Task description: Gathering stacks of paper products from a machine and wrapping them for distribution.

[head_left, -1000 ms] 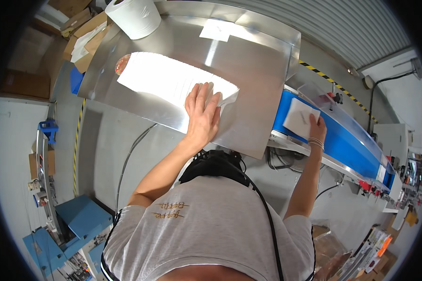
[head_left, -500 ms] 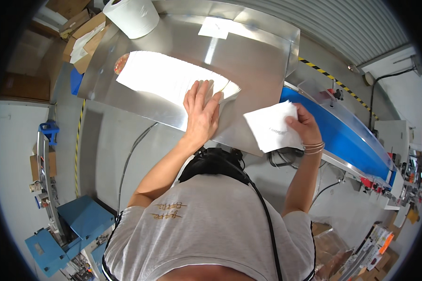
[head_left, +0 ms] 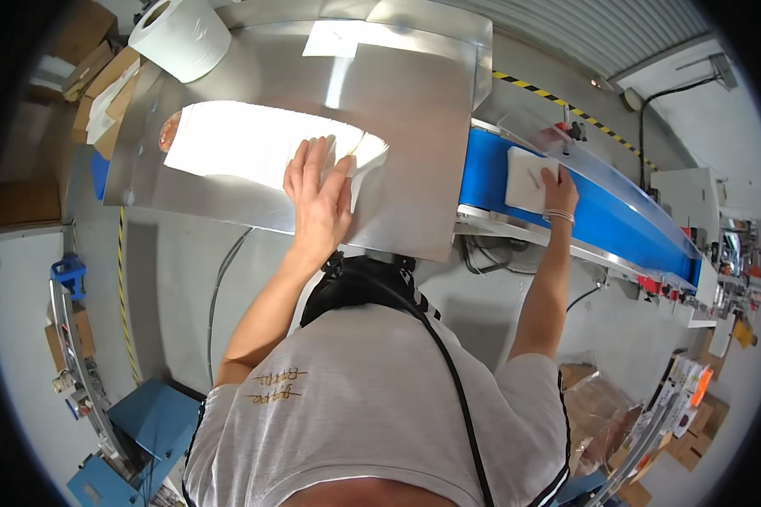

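- White and paper-like, the folded square (head_left: 525, 188) lies on the blue belt (head_left: 617, 220), near the end beside the metal tabletop (head_left: 423, 177).
- The right hand (head_left: 561, 191) grasps its right edge, thumb on the upper face; how firmly, I cannot tell.
- The left hand (head_left: 320, 207) is unclenched, fingers extended and slightly spread on the near side of a long row of white squares (head_left: 237, 139) on the tabletop.
- The folded square could end up skewed if the thumb dragged a corner on release; being apparently thin, it might also ruffle.
- The row could slump at its right end, where the squares fan apart, if the left hand slipped.
- The folded square looks nearly equal-sided; its slightly longer axis seems to run across the belt, away from the person, though the fisheye bend leaves doubt.
- The row's long axis runs left to right, its right end nearer the person; a reddish round thing (head_left: 168, 133) sits at the left end.
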Tool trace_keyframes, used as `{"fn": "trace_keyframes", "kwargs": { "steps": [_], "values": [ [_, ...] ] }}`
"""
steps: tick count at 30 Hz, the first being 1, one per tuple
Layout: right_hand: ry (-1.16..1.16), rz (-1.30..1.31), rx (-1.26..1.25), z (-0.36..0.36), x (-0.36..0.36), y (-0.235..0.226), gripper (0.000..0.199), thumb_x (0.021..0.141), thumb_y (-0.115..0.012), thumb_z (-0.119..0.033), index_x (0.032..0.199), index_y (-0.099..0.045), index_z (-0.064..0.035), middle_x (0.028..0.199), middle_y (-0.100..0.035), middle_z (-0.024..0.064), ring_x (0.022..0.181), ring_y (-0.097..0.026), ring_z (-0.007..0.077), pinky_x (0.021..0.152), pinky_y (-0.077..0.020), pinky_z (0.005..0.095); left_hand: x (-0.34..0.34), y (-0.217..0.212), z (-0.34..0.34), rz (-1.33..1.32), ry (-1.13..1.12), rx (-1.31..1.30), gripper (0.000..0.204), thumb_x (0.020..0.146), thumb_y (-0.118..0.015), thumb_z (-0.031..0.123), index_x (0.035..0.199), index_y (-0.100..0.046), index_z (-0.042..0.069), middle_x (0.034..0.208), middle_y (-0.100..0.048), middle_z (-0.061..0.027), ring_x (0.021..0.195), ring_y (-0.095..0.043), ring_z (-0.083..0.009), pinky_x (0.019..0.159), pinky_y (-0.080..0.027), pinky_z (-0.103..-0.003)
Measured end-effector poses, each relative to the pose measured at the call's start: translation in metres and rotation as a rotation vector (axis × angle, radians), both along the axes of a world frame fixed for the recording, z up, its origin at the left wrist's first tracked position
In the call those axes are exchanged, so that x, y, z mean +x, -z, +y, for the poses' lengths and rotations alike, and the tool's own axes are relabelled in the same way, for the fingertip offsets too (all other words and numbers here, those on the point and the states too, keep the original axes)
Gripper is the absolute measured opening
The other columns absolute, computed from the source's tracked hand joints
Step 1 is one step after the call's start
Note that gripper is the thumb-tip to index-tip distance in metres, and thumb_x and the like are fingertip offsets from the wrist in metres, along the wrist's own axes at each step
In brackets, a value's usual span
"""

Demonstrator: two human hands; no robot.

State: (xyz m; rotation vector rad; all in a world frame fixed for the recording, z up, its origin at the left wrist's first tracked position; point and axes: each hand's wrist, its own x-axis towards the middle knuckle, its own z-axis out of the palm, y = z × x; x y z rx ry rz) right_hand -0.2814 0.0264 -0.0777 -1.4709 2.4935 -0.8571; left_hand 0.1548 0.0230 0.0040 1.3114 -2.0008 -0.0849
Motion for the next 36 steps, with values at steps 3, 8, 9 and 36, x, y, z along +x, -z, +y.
{"fn": "trace_keyframes", "kwargs": {
  "steps": [3,8,9,36],
  "values": [
    [0.177,0.449,-0.020,0.006,0.013,-0.015,0.051,0.080,-0.063,-0.041,0.116,-0.058,-0.0057,0.110,-0.061,0.0208,0.100,-0.057,0.0377,0.084,-0.0460,0.0406,0.000,-0.001,0.000,-0.003,0.005,0.009,0.033,0.074,-0.061,-0.004,0.105,-0.064,0.006,0.133,-0.043,-0.0166,0.126,-0.034,-0.0397,0.102,-0.026,-0.050],
    [-0.399,0.028,-0.151,-0.004,0.082,-0.046,0.057,0.073,-0.073,-0.020,0.124,-0.051,-0.0063,0.121,-0.055,0.0155,0.112,-0.052,0.0313,0.095,-0.0411,0.0382,-0.004,-0.004,0.001,0.041,0.024,0.072,0.035,0.070,-0.061,-0.005,0.102,-0.066,0.009,0.135,-0.041,-0.0152,0.129,-0.031,-0.0398,0.104,-0.022,-0.052],
    [-0.618,-0.244,-0.133,-0.011,0.122,-0.053,0.059,0.072,-0.075,-0.015,0.125,-0.050,-0.0073,0.120,-0.056,0.0152,0.113,-0.051,0.0302,0.097,-0.0403,0.0373,-0.002,-0.003,0.002,0.035,0.022,0.072,0.035,0.070,-0.061,-0.005,0.102,-0.066,0.009,0.135,-0.041,-0.0152,0.129,-0.031,-0.0398,0.104,-0.022,-0.052],
    [-0.830,-0.286,-0.100,-0.049,0.183,-0.058,0.058,0.072,-0.076,-0.020,0.123,-0.051,-0.0074,0.123,-0.053,0.0122,0.113,-0.052,0.0270,0.095,-0.0425,0.0371,0.013,-0.001,-0.008,-0.032,-0.034,0.061,0.034,0.071,-0.061,-0.004,0.101,-0.068,0.010,0.139,-0.036,-0.0177,0.131,-0.026,-0.0420,0.105,-0.017,-0.056]
  ]
}}
